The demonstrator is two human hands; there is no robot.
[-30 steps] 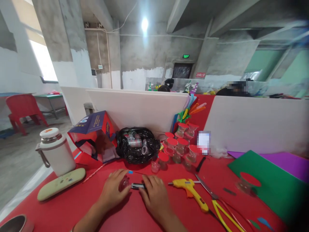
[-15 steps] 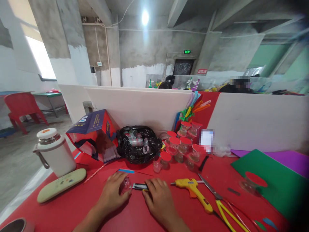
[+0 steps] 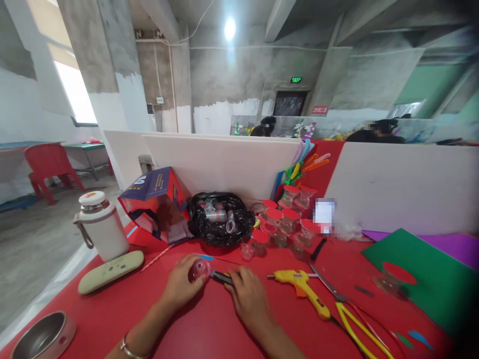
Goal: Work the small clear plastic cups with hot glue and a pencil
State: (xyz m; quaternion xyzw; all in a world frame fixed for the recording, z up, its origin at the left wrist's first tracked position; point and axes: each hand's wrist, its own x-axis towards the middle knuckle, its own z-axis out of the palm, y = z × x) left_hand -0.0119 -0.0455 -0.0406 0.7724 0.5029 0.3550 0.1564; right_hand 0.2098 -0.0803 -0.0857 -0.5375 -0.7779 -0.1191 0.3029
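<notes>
Your left hand [image 3: 183, 280] covers part of the clear cup [image 3: 201, 267], so you can't see its far left side; the rest shows between your thumb and fingers, with a small hole in the face turned up. Your right hand [image 3: 247, 295] hides the back of the knife [image 3: 221, 277], and its front end is too small to make out: whether it touches the cup just left of it, you can't tell.

Your left fingers curl over the cup and the thumb comes up from below, gripping it. Your right fingers close on the knife, knuckles up, the thumb tucked near the table [image 3: 209, 329]. Both forearms slant in from the bottom edge, which cuts them off, along with part of the bracelet [image 3: 129, 348] on your left wrist.

Just beyond your left fingertips lies a blue strip [image 3: 207, 258], partly hidden. Right of your right fingers are the glue gun [image 3: 299, 285] and scissors [image 3: 339, 298], their handles cut off below.
</notes>
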